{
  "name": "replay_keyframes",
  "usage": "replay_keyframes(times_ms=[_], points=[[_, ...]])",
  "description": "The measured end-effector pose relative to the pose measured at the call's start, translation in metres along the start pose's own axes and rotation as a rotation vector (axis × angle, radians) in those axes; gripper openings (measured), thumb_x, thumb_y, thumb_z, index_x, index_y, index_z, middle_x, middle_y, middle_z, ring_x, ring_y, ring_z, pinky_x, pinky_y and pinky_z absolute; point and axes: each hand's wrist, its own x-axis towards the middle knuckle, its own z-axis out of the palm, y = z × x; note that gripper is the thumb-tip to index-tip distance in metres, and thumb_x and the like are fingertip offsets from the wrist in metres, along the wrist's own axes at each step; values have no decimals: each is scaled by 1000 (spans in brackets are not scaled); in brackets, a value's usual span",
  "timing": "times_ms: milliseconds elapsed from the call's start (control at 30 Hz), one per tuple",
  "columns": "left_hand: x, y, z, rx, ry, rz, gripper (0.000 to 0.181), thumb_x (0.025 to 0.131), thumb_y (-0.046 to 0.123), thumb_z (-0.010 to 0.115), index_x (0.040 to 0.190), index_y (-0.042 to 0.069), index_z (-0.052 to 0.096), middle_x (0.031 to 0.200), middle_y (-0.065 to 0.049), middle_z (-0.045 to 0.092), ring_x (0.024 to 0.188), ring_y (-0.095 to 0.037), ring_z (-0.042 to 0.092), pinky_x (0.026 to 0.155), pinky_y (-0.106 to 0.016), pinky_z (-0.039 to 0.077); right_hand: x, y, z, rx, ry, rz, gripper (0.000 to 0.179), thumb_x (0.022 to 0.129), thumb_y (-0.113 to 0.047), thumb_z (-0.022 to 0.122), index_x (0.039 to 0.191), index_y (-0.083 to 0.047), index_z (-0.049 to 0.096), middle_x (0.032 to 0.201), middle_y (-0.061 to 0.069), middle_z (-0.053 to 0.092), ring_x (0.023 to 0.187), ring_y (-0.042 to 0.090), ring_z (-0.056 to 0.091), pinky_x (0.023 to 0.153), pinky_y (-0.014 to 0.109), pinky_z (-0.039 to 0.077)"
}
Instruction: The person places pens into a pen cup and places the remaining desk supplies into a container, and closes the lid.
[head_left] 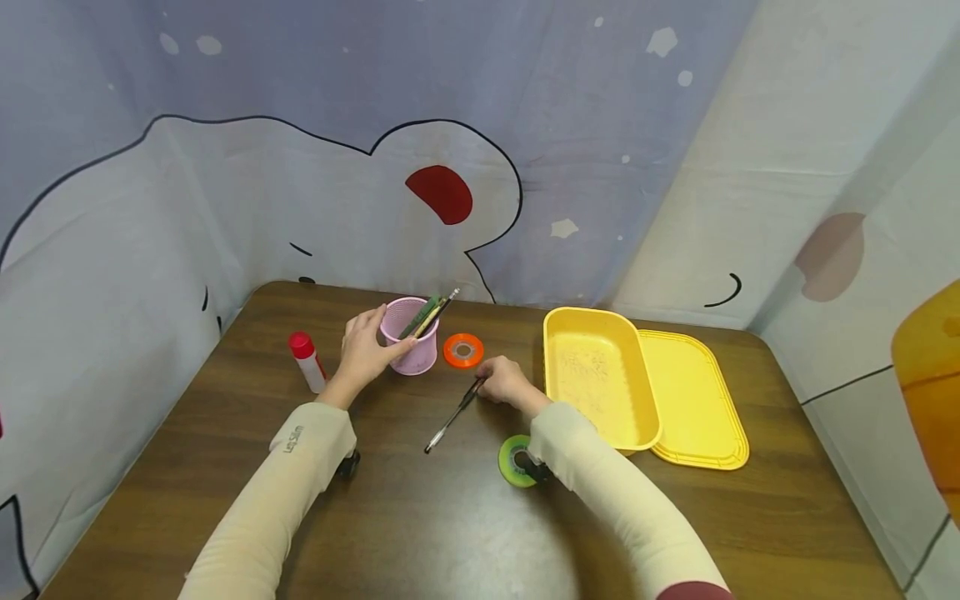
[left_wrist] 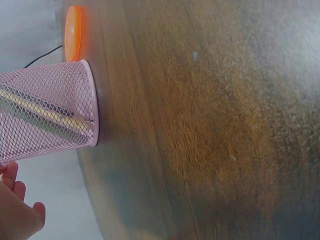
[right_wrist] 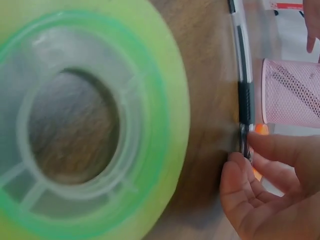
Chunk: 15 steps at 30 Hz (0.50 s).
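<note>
My left hand [head_left: 366, 346] holds a pink mesh pen cup [head_left: 415, 360] near its rim, thumb across the front and fingers at the left side. Its fingertips also show beside the cup [left_wrist: 45, 112] in the left wrist view. Inside the cup stand a yellow pencil [head_left: 429, 320], a green item [head_left: 415, 317] and a dark pen with a clear end. Between thumb and fingers my right hand [head_left: 506, 383] pinches one end of a black-and-clear pen [head_left: 453, 419], low over the table. In the right wrist view the pen [right_wrist: 245, 100] runs upward from the fingertips.
An orange tape roll [head_left: 452, 351] lies right of the cup. Below my right wrist is a green tape roll [head_left: 507, 460], large in the right wrist view. A glue stick [head_left: 309, 367] stands at left. At right sit a yellow tray [head_left: 600, 392] and its yellow lid [head_left: 697, 400].
</note>
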Motion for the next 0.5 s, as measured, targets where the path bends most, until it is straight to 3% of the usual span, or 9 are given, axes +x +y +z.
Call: replay_keyframes(times_ms=[300, 500], points=[[1, 0, 1, -2, -6, -8, 86, 73, 47, 65, 138, 5, 28, 135, -17, 34, 126, -34, 22, 99, -53, 24, -5, 0, 0, -213, -81, -186, 18, 70, -8, 70, 88, -8, 66, 86, 3, 66, 74, 15, 51, 69, 26, 41], [1, -1, 1, -2, -5, -15, 86, 72, 47, 65, 138, 5, 28, 135, -17, 34, 126, -35, 22, 99, -53, 24, -5, 5, 1, -313, -112, -285, 12, 70, -9, 70, 80, -11, 65, 74, -1, 63, 68, 11, 49, 66, 25, 41]])
